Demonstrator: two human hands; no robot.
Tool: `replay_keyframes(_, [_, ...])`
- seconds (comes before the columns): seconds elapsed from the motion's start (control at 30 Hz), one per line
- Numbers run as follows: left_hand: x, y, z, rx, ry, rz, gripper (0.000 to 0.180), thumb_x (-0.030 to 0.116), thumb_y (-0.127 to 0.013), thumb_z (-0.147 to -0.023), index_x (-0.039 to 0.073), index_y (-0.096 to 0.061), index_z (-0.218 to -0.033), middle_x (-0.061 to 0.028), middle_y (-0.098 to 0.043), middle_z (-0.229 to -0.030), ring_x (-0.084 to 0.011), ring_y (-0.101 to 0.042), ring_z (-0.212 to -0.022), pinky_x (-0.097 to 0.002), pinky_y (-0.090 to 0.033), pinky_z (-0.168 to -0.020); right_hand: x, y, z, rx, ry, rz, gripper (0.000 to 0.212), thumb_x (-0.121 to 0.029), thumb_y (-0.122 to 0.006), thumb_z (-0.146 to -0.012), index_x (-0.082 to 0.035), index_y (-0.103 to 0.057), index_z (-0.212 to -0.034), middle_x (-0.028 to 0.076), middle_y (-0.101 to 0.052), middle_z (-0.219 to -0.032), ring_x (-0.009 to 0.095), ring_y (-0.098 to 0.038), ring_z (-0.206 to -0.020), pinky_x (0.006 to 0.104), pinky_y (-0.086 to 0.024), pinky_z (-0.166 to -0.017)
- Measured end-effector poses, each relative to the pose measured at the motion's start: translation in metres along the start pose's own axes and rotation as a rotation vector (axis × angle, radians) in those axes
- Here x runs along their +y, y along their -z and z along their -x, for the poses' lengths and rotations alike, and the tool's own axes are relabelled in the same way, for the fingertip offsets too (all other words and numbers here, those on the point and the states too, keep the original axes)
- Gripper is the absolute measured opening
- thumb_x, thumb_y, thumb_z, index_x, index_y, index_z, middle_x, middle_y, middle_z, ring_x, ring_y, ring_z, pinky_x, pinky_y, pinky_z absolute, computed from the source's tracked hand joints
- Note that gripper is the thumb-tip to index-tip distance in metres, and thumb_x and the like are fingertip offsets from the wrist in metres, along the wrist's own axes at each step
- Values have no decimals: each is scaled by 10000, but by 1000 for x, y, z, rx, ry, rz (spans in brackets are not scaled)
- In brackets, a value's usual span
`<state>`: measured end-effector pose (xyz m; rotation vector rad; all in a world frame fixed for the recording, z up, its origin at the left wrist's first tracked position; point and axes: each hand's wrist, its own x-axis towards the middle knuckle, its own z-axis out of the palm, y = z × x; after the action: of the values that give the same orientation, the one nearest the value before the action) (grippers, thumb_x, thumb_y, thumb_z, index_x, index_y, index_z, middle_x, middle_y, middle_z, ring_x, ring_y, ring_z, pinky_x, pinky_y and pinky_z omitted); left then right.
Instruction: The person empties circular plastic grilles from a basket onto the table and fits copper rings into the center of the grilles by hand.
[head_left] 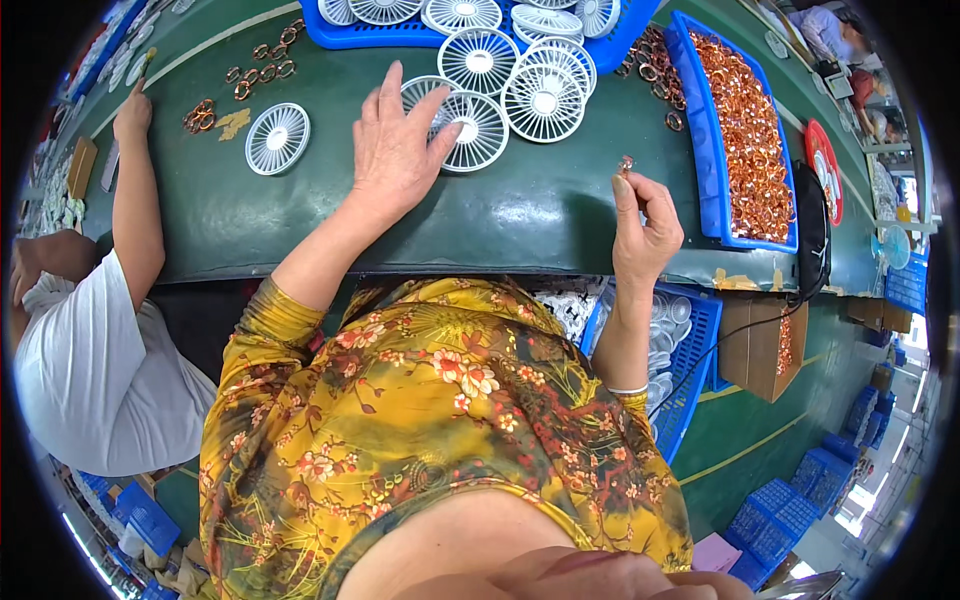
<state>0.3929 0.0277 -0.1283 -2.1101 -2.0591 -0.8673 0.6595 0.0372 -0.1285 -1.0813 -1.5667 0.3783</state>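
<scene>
My left hand [395, 145] is open over the green bench, its fingers spread at the edge of a white round plastic grille [478, 142]. Whether the fingertips touch the grille or hover above it, I cannot tell. My right hand [645, 228] is closed in a pinch, holding up a small copper-coloured ring [626, 164] between thumb and forefinger. More white grilles [544, 102] lie overlapped just beyond the left hand. Apart from these, to the left, one white grille [278, 139] lies flat on the bench.
A blue crate [370, 38] of grilles stands at the back. On the right sits a blue bin [708, 150] heaped with copper rings [750, 140]. Loose copper rings [262, 72] lie at far left. A co-worker's hand [132, 118] reaches over the bench. Below right stands a cardboard box [755, 350].
</scene>
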Motion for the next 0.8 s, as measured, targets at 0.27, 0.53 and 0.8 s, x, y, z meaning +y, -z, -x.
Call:
replay_keyframes(0.27, [5, 11, 15, -313, -436, 29, 761, 449, -731, -726, 174, -436, -1371, -126, -323, -1478, -328, -239, -1391, -527, -188, -1120, -20, -2, 9, -3, 156, -1, 138, -27, -741, -763, -14, -679, -885, 81, -651, -835, 153, -595, -686, 256, -470, -595])
replay_keyframes(0.53, [24, 12, 2, 79, 115, 908, 265, 262, -552, -949, 1, -600, -938, -78, -625, -793, -132, -564, -660, -300, -470, -622, -47, -16, 5, -58, 475, 106, 220, -16, -776, -667, -50, -656, -848, 75, -623, -794, 234, -592, -693, 318, -471, -612])
replay_keyframes(0.8, [56, 29, 16, -41, 214, 1253, 299, 273, -425, -1013, 4, -550, -1053, -18, -566, -874, -77, -498, -820, -229, -430, -740, -70, -40, -9, -100, 580, 77, 215, -31, -781, -634, -69, -652, -803, 39, -613, -779, 213, -587, -687, 311, -470, -585])
